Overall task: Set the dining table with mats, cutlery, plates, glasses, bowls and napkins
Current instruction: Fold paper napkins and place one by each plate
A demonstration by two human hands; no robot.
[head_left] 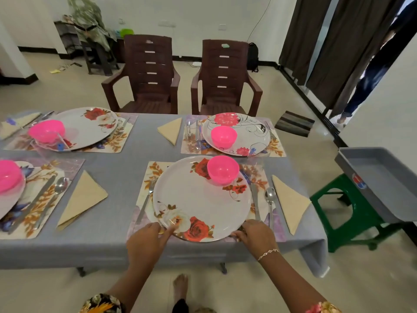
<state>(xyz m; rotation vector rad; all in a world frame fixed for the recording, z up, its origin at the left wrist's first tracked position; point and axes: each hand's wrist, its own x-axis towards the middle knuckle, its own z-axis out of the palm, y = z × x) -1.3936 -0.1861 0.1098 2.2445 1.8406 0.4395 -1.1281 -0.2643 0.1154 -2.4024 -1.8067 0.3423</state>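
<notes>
fingers [167, 230] of left hand [147, 238] and right hand [256, 233] curled on near rim of plate [203, 199], one each side. plate lies ahead of fingers on mat [149, 170]; both hands equally near; bowl [223, 169] beyond.

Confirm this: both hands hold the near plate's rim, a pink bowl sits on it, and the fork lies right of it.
Not quite. The head view shows the fork left of the plate; the knife and spoon lie on its right. The rest stands.

Bare tablecloth [126, 177] between mats [155, 169]; glass [253, 168], perhaps.
</notes>
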